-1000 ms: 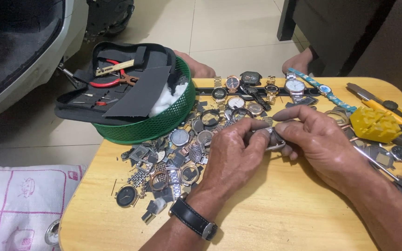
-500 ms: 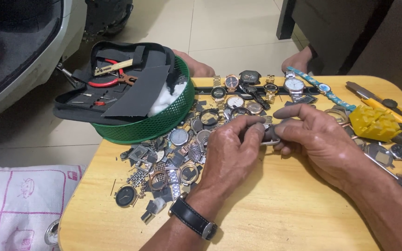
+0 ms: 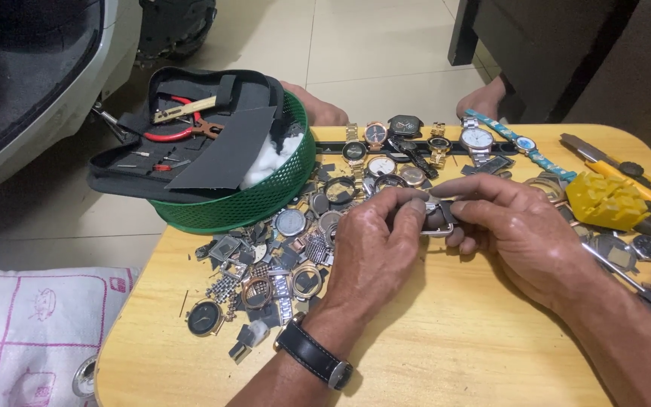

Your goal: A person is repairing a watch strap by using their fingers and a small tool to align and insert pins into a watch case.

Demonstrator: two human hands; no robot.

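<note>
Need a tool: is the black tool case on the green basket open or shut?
Open: the black tool case lies unfolded, red pliers showing inside.

The small silver metal watch case [image 3: 437,218] is mostly covered by the fingers of the left hand [image 3: 374,249] and right hand [image 3: 521,234], so its face cannot be read. The right forearm runs off the lower right edge. The green plastic mesh basket [image 3: 250,202] hides under the open black tool pouch [image 3: 190,136]. The white patterned cloth [image 3: 32,332] is cut off at left.
</note>
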